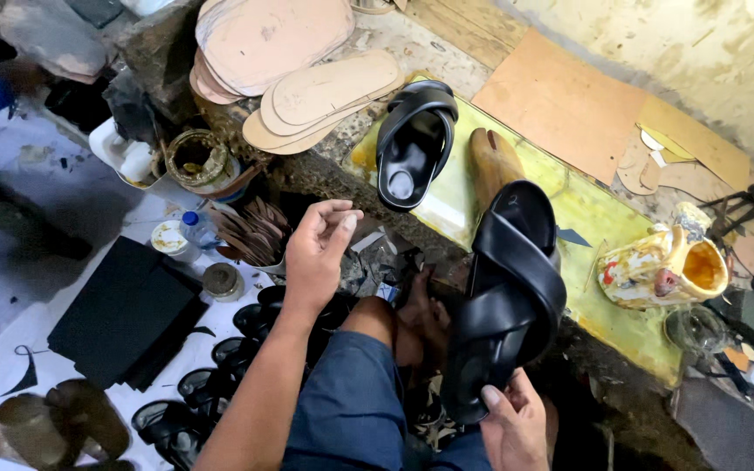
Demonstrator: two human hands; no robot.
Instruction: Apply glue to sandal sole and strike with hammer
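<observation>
Workbench [608, 336]: one sandal [414, 144] lies at its far left end; a wooden last [492, 160] just right of it; a paint-stained can [663, 269] near the right end. Stacked insoles [307, 87] behind the left end. Held sandal [508, 296] over the front edge, right hand [515, 427] below it, left hand [318, 253] to its left.

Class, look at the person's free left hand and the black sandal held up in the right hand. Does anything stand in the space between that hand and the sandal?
Nothing visible does. The left hand hangs empty in the air, fingers loosely curled, and the sandal is held up by its heel end in the right hand. Between them is open air; the knee sits lower.
</observation>
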